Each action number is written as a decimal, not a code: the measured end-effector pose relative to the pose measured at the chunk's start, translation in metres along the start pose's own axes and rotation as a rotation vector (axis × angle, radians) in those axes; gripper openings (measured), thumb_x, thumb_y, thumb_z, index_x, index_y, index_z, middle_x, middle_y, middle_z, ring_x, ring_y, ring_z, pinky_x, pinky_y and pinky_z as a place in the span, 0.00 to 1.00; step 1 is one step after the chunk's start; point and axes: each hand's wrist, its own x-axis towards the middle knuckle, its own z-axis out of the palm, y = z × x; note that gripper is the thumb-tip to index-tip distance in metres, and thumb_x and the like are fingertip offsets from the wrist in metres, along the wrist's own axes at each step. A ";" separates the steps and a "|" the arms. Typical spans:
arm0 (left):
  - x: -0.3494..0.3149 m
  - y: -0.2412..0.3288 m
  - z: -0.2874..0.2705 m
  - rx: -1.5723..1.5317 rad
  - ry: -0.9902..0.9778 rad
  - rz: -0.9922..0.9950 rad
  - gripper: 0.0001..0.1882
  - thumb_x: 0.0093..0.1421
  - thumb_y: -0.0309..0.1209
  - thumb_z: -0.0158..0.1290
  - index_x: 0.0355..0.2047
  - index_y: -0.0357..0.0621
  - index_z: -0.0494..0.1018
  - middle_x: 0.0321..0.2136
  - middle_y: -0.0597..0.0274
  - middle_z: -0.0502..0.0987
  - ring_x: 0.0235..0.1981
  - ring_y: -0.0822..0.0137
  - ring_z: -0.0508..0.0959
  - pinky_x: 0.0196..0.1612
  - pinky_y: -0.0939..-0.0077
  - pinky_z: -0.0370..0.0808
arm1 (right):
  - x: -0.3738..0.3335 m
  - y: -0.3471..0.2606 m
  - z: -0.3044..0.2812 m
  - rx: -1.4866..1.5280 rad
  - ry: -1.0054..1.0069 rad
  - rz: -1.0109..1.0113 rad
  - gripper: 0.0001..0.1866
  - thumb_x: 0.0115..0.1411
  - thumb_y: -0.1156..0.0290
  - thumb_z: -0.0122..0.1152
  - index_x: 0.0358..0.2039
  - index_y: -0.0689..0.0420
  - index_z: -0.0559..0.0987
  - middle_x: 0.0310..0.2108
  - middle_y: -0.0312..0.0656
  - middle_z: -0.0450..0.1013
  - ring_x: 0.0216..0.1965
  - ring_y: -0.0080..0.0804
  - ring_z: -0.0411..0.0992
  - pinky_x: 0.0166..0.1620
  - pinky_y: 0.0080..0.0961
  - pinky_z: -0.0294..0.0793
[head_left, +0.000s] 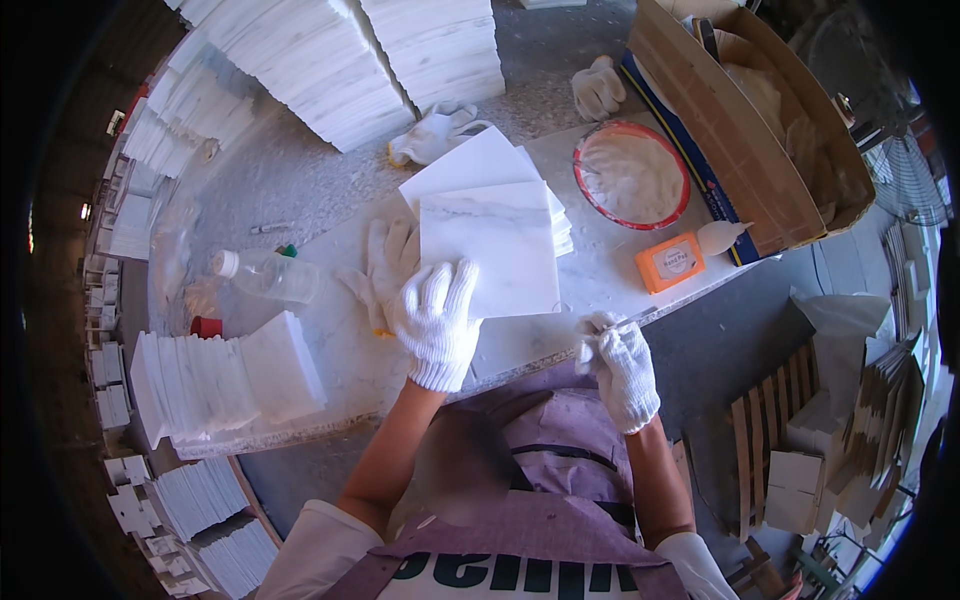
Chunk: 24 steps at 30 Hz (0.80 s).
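Note:
A white marble tile (490,245) with grey veins lies uppermost, over a small stack of white tiles (562,228) on the worktable. My left hand (437,320), in a white knit glove, grips the tile's near left corner, its fingers over the face; the thumb is hidden. Right of the tile, near the table edge, my gloved right hand (618,365) is closed in a pinch. A thin sliver shows at its fingertips, too small to name. Loose work gloves (385,262) lie beside my left hand.
A red-rimmed bowl of white powder (635,178), an orange box (670,263), a white squeeze bulb (722,237) and a large cardboard carton (730,140) sit to the right. Left are a clear bottle (270,275) and standing tiles (225,380). Tall tile stacks (310,70) rise behind.

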 end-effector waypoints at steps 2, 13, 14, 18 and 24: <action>0.000 0.000 -0.001 0.001 -0.008 -0.007 0.38 0.31 0.29 0.69 0.50 0.57 0.76 0.44 0.66 0.73 0.48 0.57 0.71 0.49 0.60 0.70 | 0.008 0.001 0.006 -0.106 -0.046 -0.059 0.20 0.64 0.61 0.60 0.47 0.65 0.71 0.52 0.54 0.70 0.34 0.29 0.74 0.34 0.24 0.76; 0.005 0.003 -0.002 0.027 0.010 0.006 0.34 0.34 0.32 0.69 0.48 0.57 0.77 0.42 0.66 0.73 0.46 0.57 0.73 0.47 0.61 0.73 | -0.005 -0.007 -0.001 -0.531 -0.189 -0.143 0.15 0.64 0.66 0.58 0.46 0.63 0.78 0.51 0.43 0.74 0.38 0.23 0.76 0.44 0.21 0.75; 0.007 0.005 -0.004 0.036 -0.050 -0.018 0.34 0.35 0.33 0.70 0.48 0.56 0.76 0.42 0.66 0.73 0.46 0.57 0.72 0.47 0.61 0.73 | -0.010 -0.010 -0.002 -0.504 -0.172 -0.073 0.15 0.65 0.65 0.58 0.46 0.63 0.78 0.50 0.42 0.75 0.38 0.23 0.76 0.44 0.22 0.75; 0.023 0.030 -0.017 0.076 -0.253 -0.106 0.37 0.37 0.37 0.70 0.52 0.55 0.71 0.44 0.65 0.71 0.47 0.57 0.70 0.47 0.61 0.74 | -0.020 -0.006 -0.013 -0.398 -0.056 -0.010 0.18 0.66 0.65 0.55 0.49 0.67 0.75 0.39 0.43 0.77 0.34 0.24 0.75 0.41 0.22 0.76; 0.030 0.044 -0.023 0.042 -0.341 -0.142 0.37 0.41 0.41 0.69 0.53 0.52 0.69 0.46 0.62 0.70 0.48 0.54 0.69 0.47 0.59 0.75 | -0.030 0.004 -0.013 -0.295 0.060 0.061 0.15 0.67 0.69 0.53 0.47 0.67 0.74 0.33 0.43 0.77 0.31 0.25 0.75 0.37 0.23 0.77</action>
